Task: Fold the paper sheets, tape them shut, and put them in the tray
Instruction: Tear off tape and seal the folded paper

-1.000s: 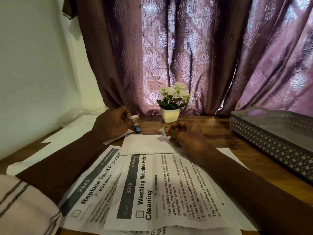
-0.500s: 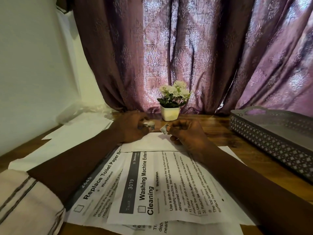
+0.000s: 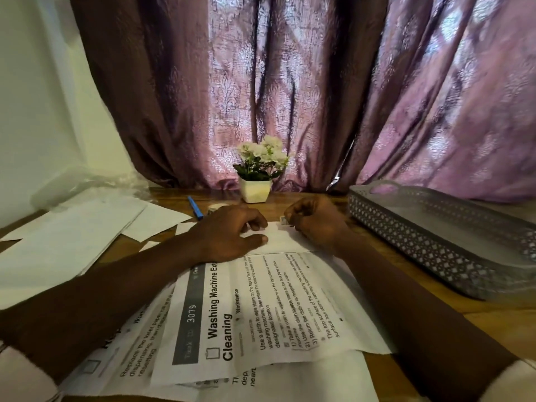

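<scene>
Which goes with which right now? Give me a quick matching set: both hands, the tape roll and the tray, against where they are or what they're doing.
Things:
1. left hand
2. right hand
3. tape roll
4. tray

Places or states:
A. stands at the right side of the table
B. pinches a small piece of tape
C. lies beside the blue pen
D. presses on the folded sheet

Pairs: 1-D, 2-B, 3-C, 4-A.

Grey latticed tray (image 3: 435, 236), purple damask curtain (image 3: 290, 82)
</scene>
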Demonstrator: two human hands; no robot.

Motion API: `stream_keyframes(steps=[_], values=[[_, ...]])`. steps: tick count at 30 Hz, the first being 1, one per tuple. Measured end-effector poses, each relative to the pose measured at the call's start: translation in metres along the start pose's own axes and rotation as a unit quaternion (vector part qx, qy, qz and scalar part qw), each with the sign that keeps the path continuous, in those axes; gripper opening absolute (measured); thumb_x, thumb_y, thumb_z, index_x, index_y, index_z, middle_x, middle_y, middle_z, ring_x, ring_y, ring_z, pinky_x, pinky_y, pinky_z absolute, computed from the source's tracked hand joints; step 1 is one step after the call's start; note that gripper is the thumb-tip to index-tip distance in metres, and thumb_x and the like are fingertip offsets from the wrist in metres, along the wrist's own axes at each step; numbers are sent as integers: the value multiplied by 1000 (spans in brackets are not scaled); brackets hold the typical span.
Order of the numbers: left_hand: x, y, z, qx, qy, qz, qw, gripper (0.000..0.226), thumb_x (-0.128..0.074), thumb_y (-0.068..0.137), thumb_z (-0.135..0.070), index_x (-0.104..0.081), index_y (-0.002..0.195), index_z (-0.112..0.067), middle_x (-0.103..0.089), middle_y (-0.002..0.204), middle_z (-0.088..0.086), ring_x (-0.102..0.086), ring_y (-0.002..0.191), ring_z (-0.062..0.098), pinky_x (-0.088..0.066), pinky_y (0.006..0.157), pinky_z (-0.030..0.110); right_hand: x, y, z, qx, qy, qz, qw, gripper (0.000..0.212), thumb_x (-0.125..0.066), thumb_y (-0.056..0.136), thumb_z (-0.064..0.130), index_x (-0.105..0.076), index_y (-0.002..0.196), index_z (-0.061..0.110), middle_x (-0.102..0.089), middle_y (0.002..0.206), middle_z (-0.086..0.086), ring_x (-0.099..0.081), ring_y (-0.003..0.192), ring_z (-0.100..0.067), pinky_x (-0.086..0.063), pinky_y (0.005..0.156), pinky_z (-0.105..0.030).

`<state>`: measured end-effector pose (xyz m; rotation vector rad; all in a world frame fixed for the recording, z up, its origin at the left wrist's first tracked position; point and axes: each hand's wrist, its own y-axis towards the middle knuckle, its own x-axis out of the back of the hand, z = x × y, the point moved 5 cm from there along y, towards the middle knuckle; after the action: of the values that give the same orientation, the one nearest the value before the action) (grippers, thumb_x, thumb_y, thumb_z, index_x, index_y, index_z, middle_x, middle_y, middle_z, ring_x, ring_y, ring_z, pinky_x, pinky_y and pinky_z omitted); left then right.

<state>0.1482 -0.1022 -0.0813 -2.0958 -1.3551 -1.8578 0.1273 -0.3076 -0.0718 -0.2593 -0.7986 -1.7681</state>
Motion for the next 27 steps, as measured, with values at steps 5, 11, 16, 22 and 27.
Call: stream_keyframes(steps=[5,11,16,22,27], values=[[-1,0,-2,-2,31,15,999,30,-66,92,-51,-70,115,-31,-63,111,-13,-60,97,3,-53,88,35,-2,4,-5,5,-65,-6,998,11,-73,92,5,-79,87,12,-76,86,5,-63,69,2,-40,53,-3],[0,0,-4,1,28,20,999,41,-57,86,-60,-70,113,-32,-64,109,-12,-60,97,5,-54,87,37,0,10,-11,-3,-110,-40,993,12,-72,92,9,-78,82,13,-79,85,2,-74,81,-11,-50,62,-12],[-1,0,-2,5,25,22,999,37,-60,88,-59,-70,112,-33,-65,110,-13,-61,96,5,-54,87,39,-1,12,-14,-12,-118,-49,992,12,-69,92,7,-80,87,10,-75,79,1,-63,67,-6,-41,51,-5],[-1,1,-2,4,20,29,999,27,-65,92,-53,-69,112,-36,-63,112,-14,-61,97,3,-55,87,40,1,17,-12,4,-159,-6,987,8,-73,94,12,-80,91,13,-70,79,6,-56,60,6,-38,51,-1],[-1,1,-2,7,19,31,999,27,-65,91,-53,-69,112,-36,-63,111,-14,-62,97,4,-55,87,41,0,17,-13,4,-175,-6,985,10,-74,93,14,-79,87,21,-67,71,12,-58,54,9,-37,50,-3]])
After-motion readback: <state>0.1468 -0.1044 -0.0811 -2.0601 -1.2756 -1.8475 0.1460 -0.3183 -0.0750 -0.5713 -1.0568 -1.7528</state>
